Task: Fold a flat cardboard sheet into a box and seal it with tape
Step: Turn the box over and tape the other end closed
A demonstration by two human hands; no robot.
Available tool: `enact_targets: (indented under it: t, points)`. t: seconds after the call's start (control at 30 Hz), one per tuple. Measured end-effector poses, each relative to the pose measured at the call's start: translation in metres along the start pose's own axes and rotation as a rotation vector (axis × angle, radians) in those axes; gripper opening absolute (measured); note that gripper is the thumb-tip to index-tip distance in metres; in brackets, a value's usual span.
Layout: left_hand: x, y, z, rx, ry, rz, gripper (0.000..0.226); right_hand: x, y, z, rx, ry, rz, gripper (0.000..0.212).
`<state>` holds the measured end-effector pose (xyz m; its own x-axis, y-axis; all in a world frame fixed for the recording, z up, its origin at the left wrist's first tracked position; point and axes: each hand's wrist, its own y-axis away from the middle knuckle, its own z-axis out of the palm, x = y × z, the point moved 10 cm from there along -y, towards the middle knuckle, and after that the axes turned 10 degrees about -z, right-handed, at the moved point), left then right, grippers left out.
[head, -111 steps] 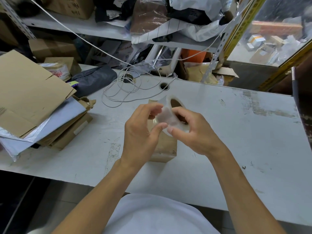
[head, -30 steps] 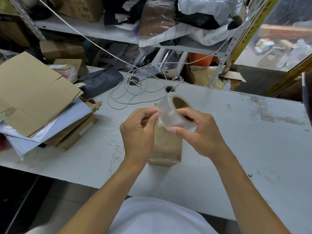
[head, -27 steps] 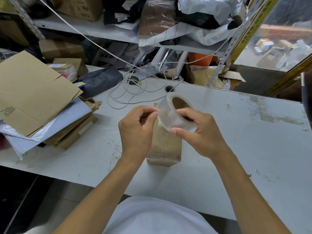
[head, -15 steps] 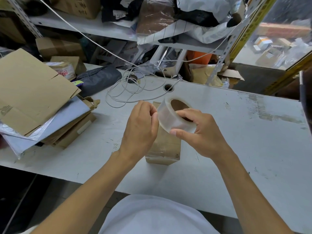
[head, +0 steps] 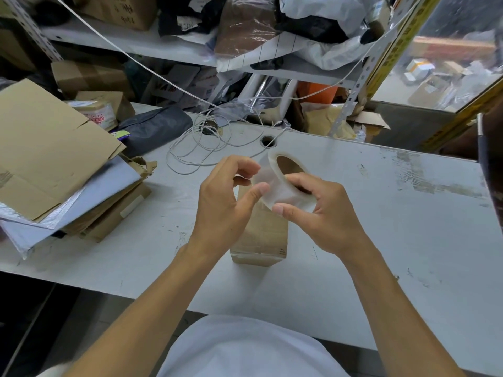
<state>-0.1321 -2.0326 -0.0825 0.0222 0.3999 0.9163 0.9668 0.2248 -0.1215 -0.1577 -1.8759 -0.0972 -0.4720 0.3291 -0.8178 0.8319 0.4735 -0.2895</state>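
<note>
Tape roll (head: 283,183) held in right hand (head: 324,216), left hand (head: 223,208) picking its surface.

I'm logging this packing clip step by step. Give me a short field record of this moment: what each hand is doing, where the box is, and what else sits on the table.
right hand: holds the clear roll of packing tape, fingers through its core
left hand: thumb and fingers at the roll's outer face, seemingly picking for the tape end
small brown cardboard box: on the white table, below the hands, closed
tape on box: cannot tell
flat cardboard sheets: stacked at table's left
white cable: coiled behind the box
</note>
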Motion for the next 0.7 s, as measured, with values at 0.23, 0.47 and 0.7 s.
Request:
enact_targets:
  t: [0.23, 0.47, 0.7]
  points:
    - [0.005, -0.001, -0.004, 0.038, 0.073, -0.006, 0.021, -0.005, -0.002, -0.003, 0.049, -0.084, 0.008, 0.031]
    - [-0.003, 0.001, -0.007, 0.069, 0.181, -0.071, 0.024, -0.009, -0.002, -0.002, 0.077, -0.088, 0.017, 0.031]
    - [-0.009, 0.010, -0.008, 0.130, 0.256, -0.124, 0.023, -0.015, -0.001, 0.001, 0.105, -0.066, -0.015, 0.031]
